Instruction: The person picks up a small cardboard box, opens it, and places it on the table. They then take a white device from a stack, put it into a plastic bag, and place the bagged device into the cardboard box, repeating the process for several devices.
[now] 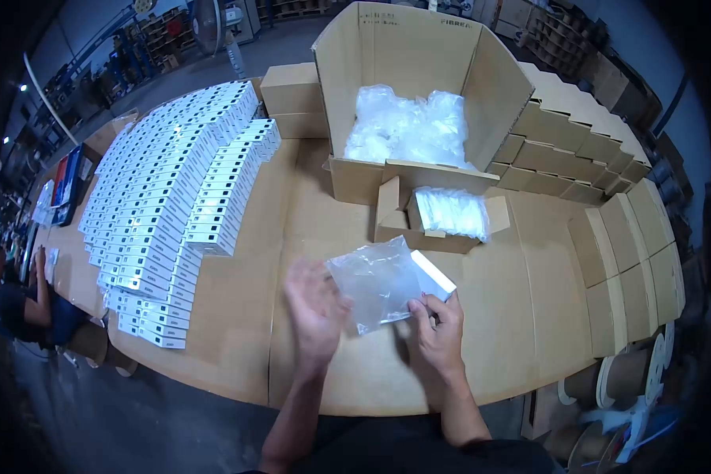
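My right hand grips a slim white box, thumb on the near side. A clear plastic bag spreads to the left of the box and overlaps it in this view. My left hand is just left of the bag, palm turned up and fingers apart, slightly blurred by motion. Both hands are over the cardboard-covered table. Beyond them, a small open carton holds a row of plastic-wrapped items.
Stacked white boxes cover the table's left side. A large open carton full of clear plastic bags stands at the back. Brown cartons line the right. Another person sits at far left; spools lie below right.
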Demonstrator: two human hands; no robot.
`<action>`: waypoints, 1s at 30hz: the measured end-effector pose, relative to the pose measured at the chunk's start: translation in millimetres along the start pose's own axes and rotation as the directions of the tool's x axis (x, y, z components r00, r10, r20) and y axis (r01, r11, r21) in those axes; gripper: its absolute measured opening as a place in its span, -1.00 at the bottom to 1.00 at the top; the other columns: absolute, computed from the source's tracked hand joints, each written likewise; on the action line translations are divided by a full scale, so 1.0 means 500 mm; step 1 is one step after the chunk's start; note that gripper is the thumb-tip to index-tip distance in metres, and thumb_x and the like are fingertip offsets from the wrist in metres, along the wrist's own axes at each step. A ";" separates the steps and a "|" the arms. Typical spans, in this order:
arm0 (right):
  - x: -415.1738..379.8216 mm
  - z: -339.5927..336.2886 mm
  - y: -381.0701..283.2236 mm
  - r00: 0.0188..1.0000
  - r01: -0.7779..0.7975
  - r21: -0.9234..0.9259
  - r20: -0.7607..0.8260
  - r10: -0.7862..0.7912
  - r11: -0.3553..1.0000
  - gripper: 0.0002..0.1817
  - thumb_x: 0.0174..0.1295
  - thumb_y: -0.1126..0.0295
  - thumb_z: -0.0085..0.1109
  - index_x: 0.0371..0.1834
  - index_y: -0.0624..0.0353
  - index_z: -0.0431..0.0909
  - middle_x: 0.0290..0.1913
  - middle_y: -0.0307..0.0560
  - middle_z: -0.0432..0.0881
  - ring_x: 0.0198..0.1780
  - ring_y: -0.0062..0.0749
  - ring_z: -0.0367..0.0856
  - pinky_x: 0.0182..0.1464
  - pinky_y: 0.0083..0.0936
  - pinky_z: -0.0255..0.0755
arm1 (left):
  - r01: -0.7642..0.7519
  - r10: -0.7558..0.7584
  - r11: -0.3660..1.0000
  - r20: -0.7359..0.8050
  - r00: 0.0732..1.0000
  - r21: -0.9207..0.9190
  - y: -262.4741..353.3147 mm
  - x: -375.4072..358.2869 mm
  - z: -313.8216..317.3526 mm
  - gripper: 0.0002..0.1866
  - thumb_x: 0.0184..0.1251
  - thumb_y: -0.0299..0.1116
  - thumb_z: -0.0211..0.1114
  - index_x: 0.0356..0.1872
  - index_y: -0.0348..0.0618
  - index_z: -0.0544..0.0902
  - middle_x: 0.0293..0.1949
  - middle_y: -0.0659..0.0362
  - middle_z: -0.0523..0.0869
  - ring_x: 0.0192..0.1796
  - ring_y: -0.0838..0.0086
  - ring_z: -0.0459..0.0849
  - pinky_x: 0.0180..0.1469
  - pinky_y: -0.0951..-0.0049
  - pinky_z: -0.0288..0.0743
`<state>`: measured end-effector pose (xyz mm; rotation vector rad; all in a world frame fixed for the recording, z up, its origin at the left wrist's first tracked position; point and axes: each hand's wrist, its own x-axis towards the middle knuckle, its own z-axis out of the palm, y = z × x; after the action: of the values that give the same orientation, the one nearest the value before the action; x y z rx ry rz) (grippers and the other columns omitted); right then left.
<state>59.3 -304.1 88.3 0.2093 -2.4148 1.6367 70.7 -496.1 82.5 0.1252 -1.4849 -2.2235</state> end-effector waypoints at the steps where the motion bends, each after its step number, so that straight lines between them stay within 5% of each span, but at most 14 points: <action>1: 0.001 0.003 0.001 1.000 0.010 0.003 0.002 -0.010 1.000 -0.85 0.29 0.48 0.43 -0.23 0.38 0.75 -0.04 0.20 0.61 -0.05 -0.03 0.65 0.03 -0.28 0.52 | 0.157 -0.155 0.979 0.027 0.988 -0.131 -0.012 -0.018 0.006 -0.20 0.20 -0.54 0.59 0.40 -0.31 0.30 0.25 -0.02 0.59 0.44 0.26 0.46 0.44 0.20 0.43; 4: -0.003 0.010 0.001 0.998 0.055 0.008 0.044 -0.055 0.998 -0.84 0.27 0.48 0.45 -0.21 0.37 0.74 -0.01 0.20 0.61 -0.02 -0.03 0.65 0.07 -0.28 0.52 | 0.295 -0.314 0.949 0.231 0.921 0.114 -0.023 -0.028 0.000 -0.22 0.14 -0.53 0.64 0.36 -0.30 0.38 0.21 0.04 0.64 0.31 0.37 0.60 0.32 0.28 0.55; 6: -0.006 0.009 0.001 0.988 0.115 0.009 0.106 -0.115 0.993 -0.82 0.25 0.48 0.47 -0.19 0.37 0.74 0.02 0.20 0.61 0.01 -0.03 0.65 0.10 -0.28 0.52 | 0.239 -0.288 0.950 0.266 0.920 0.203 -0.038 -0.018 -0.010 -0.21 0.10 -0.56 0.65 0.36 -0.23 0.40 0.19 0.07 0.64 0.24 0.41 0.66 0.27 0.34 0.59; 10: 0.009 -0.021 0.016 0.988 -0.075 0.242 0.152 0.039 0.967 -0.78 0.45 0.46 0.18 0.04 0.28 0.72 0.10 0.07 0.65 0.14 -0.21 0.61 0.20 -0.37 0.47 | 0.051 -0.119 0.953 0.215 0.969 0.299 -0.013 -0.025 -0.004 -0.25 0.04 -0.56 0.69 0.28 -0.21 0.47 0.11 0.09 0.70 0.14 0.43 0.72 0.19 0.38 0.63; 12: 0.036 -0.053 0.007 0.999 0.038 0.186 0.026 -0.043 0.982 -0.68 0.55 0.46 -0.04 0.17 0.28 0.67 0.11 -0.05 0.66 0.18 -0.38 0.58 0.25 -0.44 0.43 | -0.038 -0.083 0.886 0.238 0.968 0.461 -0.010 -0.028 -0.020 -0.26 0.05 -0.53 0.69 0.27 -0.19 0.48 0.02 0.09 0.76 0.06 0.42 0.78 0.13 0.37 0.67; 13: 0.053 -0.063 0.014 1.000 -0.023 0.327 -0.001 0.024 0.945 -0.61 0.55 0.49 0.03 0.40 0.28 0.47 0.11 -0.01 0.66 0.18 -0.41 0.56 0.24 -0.46 0.44 | -0.039 -0.087 0.882 0.245 0.966 0.469 -0.006 -0.031 -0.021 -0.27 0.05 -0.50 0.69 0.27 -0.16 0.48 -0.03 0.10 0.80 0.03 0.39 0.81 0.10 0.35 0.69; 15: 0.079 -0.079 -0.040 0.997 0.075 0.449 -0.051 -0.059 0.890 -0.54 0.49 0.56 0.13 0.42 0.27 0.34 0.10 0.01 0.61 0.15 -0.42 0.58 0.22 -0.48 0.47 | -0.033 -0.103 0.878 0.256 0.961 0.478 -0.005 -0.034 -0.025 -0.28 0.05 -0.48 0.69 0.26 -0.18 0.49 -0.08 0.10 0.83 0.01 0.39 0.83 0.08 0.35 0.70; 19: 0.137 -0.062 -0.087 0.947 0.321 0.494 -0.160 -0.278 0.808 -0.47 0.34 0.71 0.30 0.24 0.21 0.21 0.06 0.01 0.51 0.06 -0.45 0.65 0.07 -0.59 0.57 | -0.056 -0.123 0.840 0.291 0.949 0.539 0.008 -0.039 -0.022 -0.30 0.08 -0.49 0.68 0.24 -0.29 0.50 -0.11 0.08 0.82 0.03 0.41 0.80 0.09 0.39 0.68; 23: 0.138 -0.024 -0.153 0.941 0.260 0.558 0.036 -0.336 0.788 -0.59 0.33 0.71 0.29 -0.01 0.18 0.22 0.04 -0.03 0.46 -0.02 -0.48 0.72 -0.14 -0.69 0.68 | -0.125 -0.085 0.804 0.320 0.944 0.581 -0.009 -0.043 -0.031 -0.23 0.08 -0.39 0.69 0.31 -0.16 0.45 -0.06 0.05 0.84 0.03 0.18 0.85 0.08 0.22 0.73; 30: 0.150 -0.013 -0.129 0.909 0.188 0.512 0.232 -0.345 0.838 -0.63 0.33 0.63 0.35 -0.03 0.18 0.30 -0.04 -0.05 0.61 -0.07 -0.49 0.72 -0.08 -0.56 0.65 | -0.022 -0.129 0.792 0.203 0.971 0.610 -0.007 -0.033 -0.044 -0.25 0.06 -0.25 0.71 0.23 -0.29 0.52 0.01 -0.10 0.80 0.05 0.09 0.83 0.11 0.14 0.71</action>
<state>3.0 -321.7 167.9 0.9190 -1.9883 2.1616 91.4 -506.7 67.5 0.1080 -2.3224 -1.7519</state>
